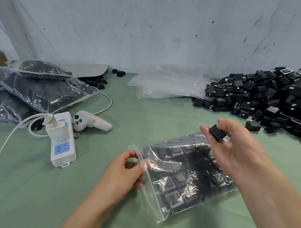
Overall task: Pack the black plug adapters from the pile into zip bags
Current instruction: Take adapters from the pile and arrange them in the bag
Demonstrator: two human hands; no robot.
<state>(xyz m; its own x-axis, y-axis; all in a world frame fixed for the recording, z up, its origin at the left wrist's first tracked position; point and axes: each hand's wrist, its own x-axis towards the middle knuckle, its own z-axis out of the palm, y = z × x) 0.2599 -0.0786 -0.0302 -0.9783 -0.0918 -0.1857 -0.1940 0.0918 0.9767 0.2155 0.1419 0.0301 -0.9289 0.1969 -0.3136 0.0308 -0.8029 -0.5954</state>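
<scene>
A clear zip bag [180, 174] holding several black plug adapters lies on the green table in front of me. My left hand [127, 169] pinches the bag's open zip edge at its left side. Above the bag's far end, my right hand [235, 145] holds one black plug adapter [217, 133] between thumb and fingers. A big pile of black plug adapters [277, 101] fills the right side of the table against the wall.
Filled zip bags [30, 86] are stacked at the left. Empty clear bags [167, 84] lie at the back centre. A white power strip [63, 140] with a charger and cable, and a white handheld controller [89, 121], sit left of centre. Green cloth [27, 184] covers the table.
</scene>
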